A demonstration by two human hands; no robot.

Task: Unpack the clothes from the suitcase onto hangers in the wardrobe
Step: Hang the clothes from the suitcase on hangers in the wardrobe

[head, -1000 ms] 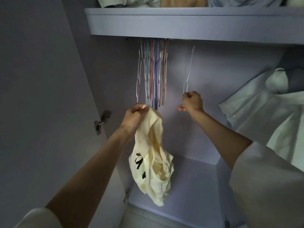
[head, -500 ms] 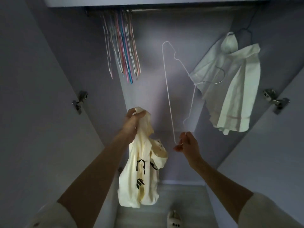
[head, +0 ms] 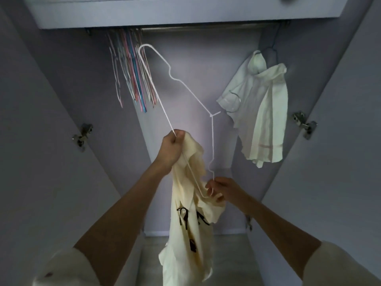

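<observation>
Between the left hand [head: 172,148], gripping hanger [head: 185,87] and cream garment [head: 188,213], and right hand [head: 223,187] pinching the hanger's lower end.

You are standing at an open wardrobe in a home, most likely a bedroom — the pale lilac side walls [head: 51,162] and back panel [head: 185,83] close in around you. A rail [head: 195,29] runs under the top shelf [head: 123,15], and a bunch of thin coloured hangers [head: 132,75] hangs from it at the left. A cream garment [head: 261,112] hangs on a dark hanger at the right. Metal door hinges [head: 82,134] sit on both sides — the other hinge [head: 304,124] shows on the right. Below, a strip of pale floor [head: 152,261] shows past the wardrobe's base.
</observation>
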